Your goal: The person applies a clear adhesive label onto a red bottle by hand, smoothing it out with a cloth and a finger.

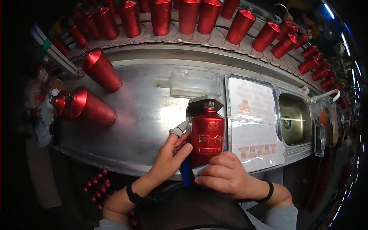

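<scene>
A glossy red bottle point(207, 134) with gold markings and a bare threaded neck stands in front of me. Behind its shoulders sits a dark angular block point(194, 104), and blue pieces point(186, 172) show near its base. My left hand point(168, 153) is open at the bottle's left side, thumb and fingers apart; a pale finger cot point(178, 129) covers its index fingertip. Curled at the bottle's lower right is my right hand point(226, 174), fingers closed. What its fingertips pinch, if anything, is hidden. Right of the bottle, sheets of small labels point(253, 134) lie on a metal tray point(276, 115).
Several red bottles point(161, 17) line a curved conveyor point(172, 38) along the back. More red bottles point(101, 71) lie or stand on the left of the steel table point(138, 99). A clear rectangular container point(195, 82) is behind the block. At right is a sink point(294, 119).
</scene>
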